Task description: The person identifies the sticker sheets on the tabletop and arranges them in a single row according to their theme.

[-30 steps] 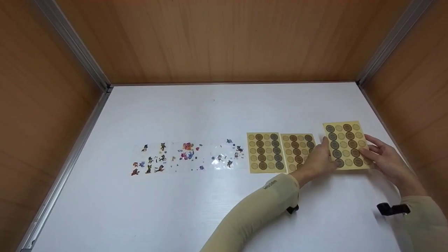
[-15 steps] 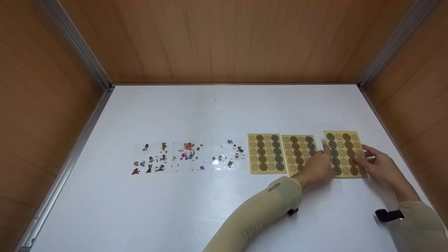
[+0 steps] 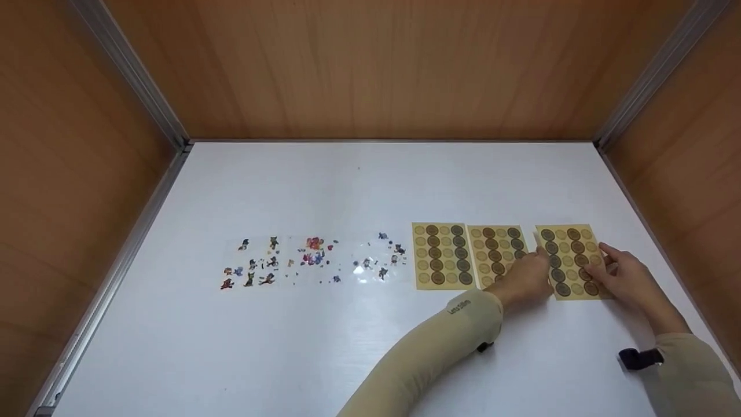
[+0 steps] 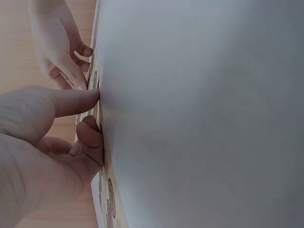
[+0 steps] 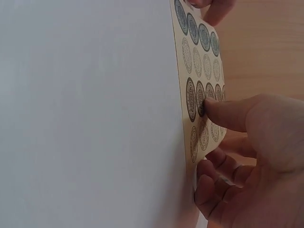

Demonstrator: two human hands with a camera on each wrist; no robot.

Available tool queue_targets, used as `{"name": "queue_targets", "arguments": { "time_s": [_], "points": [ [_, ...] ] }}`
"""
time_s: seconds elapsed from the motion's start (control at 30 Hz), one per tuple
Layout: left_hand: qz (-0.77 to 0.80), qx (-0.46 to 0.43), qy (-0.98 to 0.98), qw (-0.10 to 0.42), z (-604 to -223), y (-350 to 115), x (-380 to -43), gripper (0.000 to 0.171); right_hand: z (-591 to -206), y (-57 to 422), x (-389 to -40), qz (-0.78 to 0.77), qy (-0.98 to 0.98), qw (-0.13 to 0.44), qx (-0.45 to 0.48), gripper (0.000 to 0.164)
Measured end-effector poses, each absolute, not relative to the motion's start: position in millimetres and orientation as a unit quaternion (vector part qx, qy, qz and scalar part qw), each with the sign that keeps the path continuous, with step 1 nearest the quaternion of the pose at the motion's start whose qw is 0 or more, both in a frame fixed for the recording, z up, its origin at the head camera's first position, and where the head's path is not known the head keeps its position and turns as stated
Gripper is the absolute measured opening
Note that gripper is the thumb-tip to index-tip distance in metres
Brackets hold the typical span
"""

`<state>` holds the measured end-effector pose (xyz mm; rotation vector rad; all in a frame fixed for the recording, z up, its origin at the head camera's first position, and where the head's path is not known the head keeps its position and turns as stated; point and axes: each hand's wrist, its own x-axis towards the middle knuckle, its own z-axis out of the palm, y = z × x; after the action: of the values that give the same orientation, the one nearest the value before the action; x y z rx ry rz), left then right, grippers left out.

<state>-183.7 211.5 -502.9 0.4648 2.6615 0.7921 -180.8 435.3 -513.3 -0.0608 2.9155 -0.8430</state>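
Note:
A yellowish sheet of round stickers (image 3: pixel 570 263) lies at the right end of a row on the white table. My right hand (image 3: pixel 628 278) pinches its right edge, thumb on the printed face and fingers at the side. In the right wrist view the thumb (image 5: pixel 223 111) presses on a dark circle. My left hand (image 3: pixel 527 278) rests at the sheet's left edge; in the left wrist view its thumb (image 4: pixel 78 102) is straight and apart from the bent fingers. Beside it, partly covered by this hand, lies a second sticker sheet (image 3: pixel 489 246).
A third round-sticker sheet (image 3: pixel 443 255) lies left of the second. Further left are clear sheets with small colourful cartoon stickers (image 3: pixel 312 255), their edges hard to see. Wooden panels (image 3: pixel 382 69) enclose the white table (image 3: pixel 231 347) at the back and sides.
The rightmost sticker sheet has come down and towards me, from held tilted to lying near the table beside the others. My left hand has loosened from its left edge; the right keeps its grip.

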Motion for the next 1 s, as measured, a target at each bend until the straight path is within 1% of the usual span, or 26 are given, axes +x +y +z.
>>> {"name": "queue_targets", "arguments": {
  "time_s": [0.1, 0.23, 0.37, 0.47, 0.6, 0.83, 1.0],
  "points": [
    [0.259, 0.18, 0.935, 0.161, -501.6, 211.7, -187.3, 0.066, -515.2, 435.3, -180.9, -0.265, 0.963, 0.045, -0.028, 0.079],
    [0.242, 0.206, 0.936, 0.152, -499.6, 211.4, -191.8, 0.034, -515.9, 435.1, -180.2, -0.251, 0.967, 0.034, -0.037, 0.077],
    [0.234, 0.216, 0.935, 0.158, -498.7, 211.7, -193.9, 0.017, -516.3, 432.7, -180.1, -0.241, 0.969, 0.025, -0.039, 0.073],
    [0.224, 0.224, 0.934, 0.163, -499.1, 210.8, -194.5, 0.013, -516.5, 429.8, -180.3, -0.236, 0.971, 0.029, -0.034, 0.073],
    [0.213, 0.237, 0.932, 0.176, -499.8, 209.9, -195.7, 0.015, -516.0, 426.1, -178.9, -0.226, 0.973, 0.039, -0.012, 0.074],
    [0.205, 0.259, 0.917, 0.222, -500.2, 207.7, -202.8, 0.019, -514.3, 418.0, -178.7, -0.209, 0.977, 0.047, 0.003, 0.072],
    [0.187, 0.299, 0.909, 0.223, -500.1, 207.7, -206.1, 0.02, -511.1, 418.2, -178.6, -0.2, 0.978, 0.052, 0.01, 0.072]
  ]
}}
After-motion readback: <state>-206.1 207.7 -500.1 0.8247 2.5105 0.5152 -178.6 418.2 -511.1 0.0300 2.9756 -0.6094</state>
